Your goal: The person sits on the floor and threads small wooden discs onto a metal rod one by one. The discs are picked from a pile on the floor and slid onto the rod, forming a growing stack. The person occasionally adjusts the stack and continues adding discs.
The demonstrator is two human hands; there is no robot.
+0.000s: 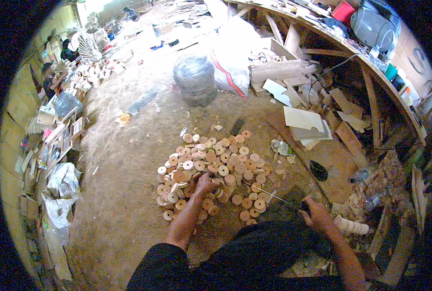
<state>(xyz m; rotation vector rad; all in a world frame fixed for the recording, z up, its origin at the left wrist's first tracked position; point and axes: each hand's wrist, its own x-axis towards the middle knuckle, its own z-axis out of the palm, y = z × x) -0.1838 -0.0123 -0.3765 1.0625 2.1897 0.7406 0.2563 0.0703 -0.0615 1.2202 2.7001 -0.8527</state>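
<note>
A heap of small round wooden discs (223, 170), each with a hole in its middle, lies on the dirt floor before me. My left hand (205, 184) reaches into the heap with its fingers curled down among the discs; what they grip, if anything, is hidden. To the right, my right hand (315, 213) is closed round the dark end of a long thin metal rod (275, 196). The rod slants up and left, its far end close to the discs at the heap's right side. Close by my right wrist lies a pale ridged wooden piece, like a row of discs (350, 225).
A plastic-wrapped round bundle (195, 80) and a white sack (230, 60) stand beyond the heap. Wood offcuts (308, 123) and a workbench (371, 63) line the right. Crumpled plastic (61, 194) and scrap wood lie left. Other people (51, 80) sit far left.
</note>
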